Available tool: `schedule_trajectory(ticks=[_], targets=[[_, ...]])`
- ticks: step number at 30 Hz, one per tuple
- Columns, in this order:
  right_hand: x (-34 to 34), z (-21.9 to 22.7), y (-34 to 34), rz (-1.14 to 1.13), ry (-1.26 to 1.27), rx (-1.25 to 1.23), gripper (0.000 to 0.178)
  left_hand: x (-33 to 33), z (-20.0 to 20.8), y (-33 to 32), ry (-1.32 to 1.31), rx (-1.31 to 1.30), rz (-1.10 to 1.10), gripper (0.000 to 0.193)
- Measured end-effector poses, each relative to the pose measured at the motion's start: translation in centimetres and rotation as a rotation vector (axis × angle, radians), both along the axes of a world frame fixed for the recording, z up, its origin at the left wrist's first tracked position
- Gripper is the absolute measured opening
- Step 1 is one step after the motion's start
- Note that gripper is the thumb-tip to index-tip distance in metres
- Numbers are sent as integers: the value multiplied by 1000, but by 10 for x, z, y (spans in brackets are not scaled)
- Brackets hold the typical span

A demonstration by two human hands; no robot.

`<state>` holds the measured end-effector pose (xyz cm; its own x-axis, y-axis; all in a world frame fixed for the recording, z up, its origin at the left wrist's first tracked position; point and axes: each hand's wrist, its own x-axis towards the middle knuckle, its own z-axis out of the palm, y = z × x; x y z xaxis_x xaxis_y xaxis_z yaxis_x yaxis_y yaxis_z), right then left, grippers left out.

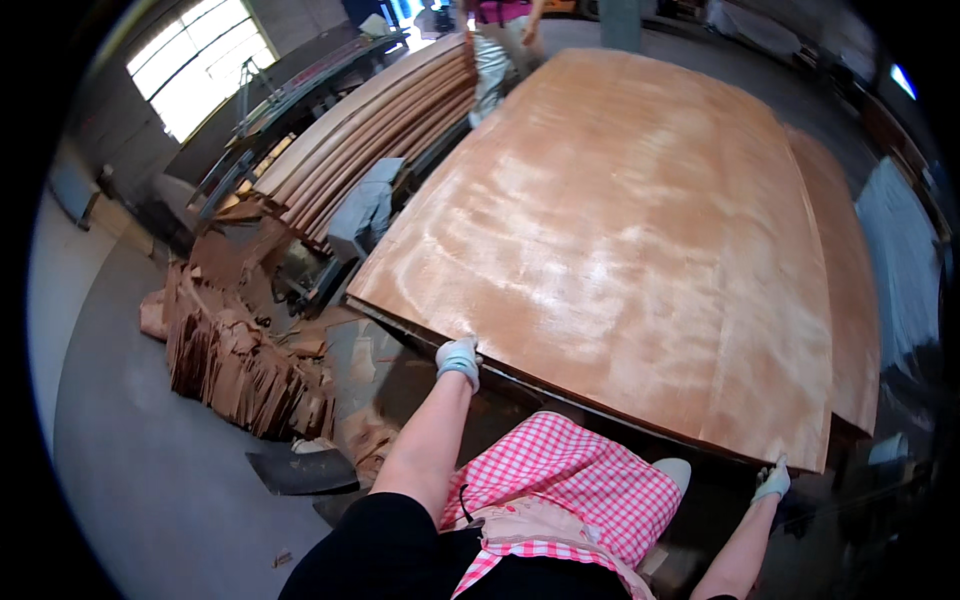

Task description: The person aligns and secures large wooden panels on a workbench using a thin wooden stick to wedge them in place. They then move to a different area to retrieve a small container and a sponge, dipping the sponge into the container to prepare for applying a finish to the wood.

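Note:
A large, thin, reddish-brown wood veneer sheet (620, 250) spreads out before me, pale sheen across its surface. My left hand (459, 362), in a whitish glove, is closed on the near edge, left of the middle. Close to the near right corner, my right hand (772, 480), gloved likewise, pinches the same edge. The fingers under the edge are hidden. Beneath this sheet, another brown sheet (848, 300) sticks out on the right.
Further off, a person (497, 60) stands by the sheet's far left corner. Stacked bowed boards (370, 135) lie at the back left, with a grey-covered object (365, 210) nearer. Torn veneer scraps (245, 350) heap on the floor at left. Plastic-covered material (897, 265) stands at right.

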<state>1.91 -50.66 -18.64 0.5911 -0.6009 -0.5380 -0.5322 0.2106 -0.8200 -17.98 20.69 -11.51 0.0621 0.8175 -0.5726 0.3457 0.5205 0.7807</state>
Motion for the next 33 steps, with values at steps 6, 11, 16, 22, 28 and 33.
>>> schedule_trajectory(ticks=[6, 11, 16, 22, 28, 33], targets=[[-8, 33, 25, 43, -115, -26, 30, -13, -25, -1, -211, -35, -66, 21], [-38, 49, 48, -47, -74, -114, 52, -53, -7, -22, -120, 91, -88, 32], [-81, 55, 106, 502, -513, -1225, 43, -69, -4, -51, 166, 958, -569, 48], [-92, 39, 128, 892, -237, -1312, 63, 38, 46, -190, 335, 1591, -1386, 67], [-84, 90, 183, 965, -569, -1300, 62, 51, 15, -189, 552, 1356, -1671, 70], [-73, 61, 195, 1264, -375, -1227, 60, 60, 18, -193, 550, 1300, -1724, 71]])
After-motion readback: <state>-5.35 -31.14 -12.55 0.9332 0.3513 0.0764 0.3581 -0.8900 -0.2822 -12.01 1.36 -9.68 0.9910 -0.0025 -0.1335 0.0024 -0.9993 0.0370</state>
